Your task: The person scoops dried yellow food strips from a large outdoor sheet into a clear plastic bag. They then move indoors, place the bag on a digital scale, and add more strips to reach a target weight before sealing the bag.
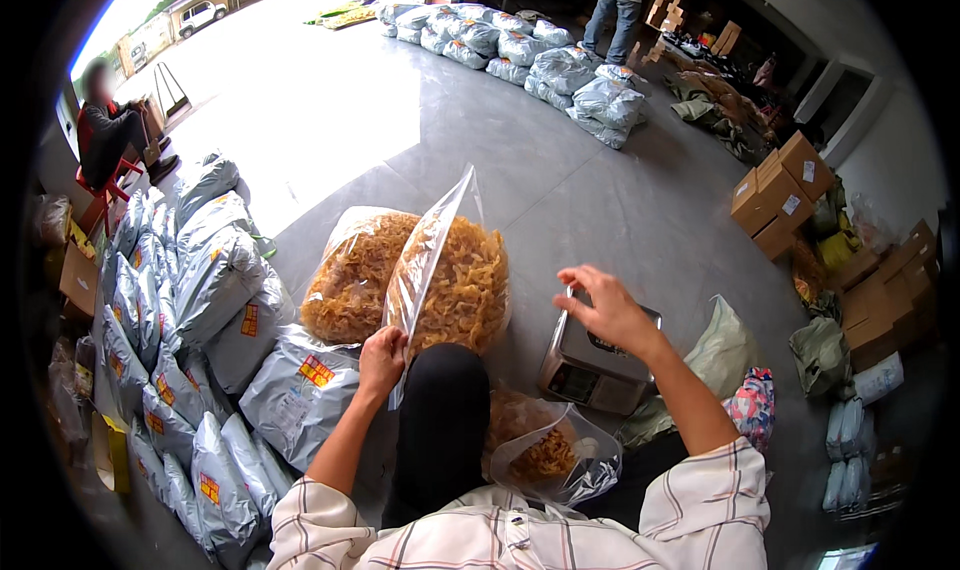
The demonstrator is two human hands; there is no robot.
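My left hand (382, 363) is closed on the lower edge of a clear plastic bag (436, 242), which stands up thin and tilted above my knee. Whether it is a separate bag or the mouth of the one behind it, I cannot tell. Behind it sit two big clear bags packed with golden-brown dried strips, a left bag (357, 280) and a right bag (465, 285). Over the metal scale (562, 353) hovers my right hand (607, 312), fingers apart and holding nothing. Between my legs lies an open clear bag (590, 475) with some of the same strips inside.
Grey sealed parcels (225, 305) are heaped at my left, and more grey parcels (520, 50) line the far floor. Cardboard boxes (780, 195) stand at the right. A pale woven sack (725, 345) lies beside the scale. A seated person (110, 130) and a standing person (612, 15) are farther off.
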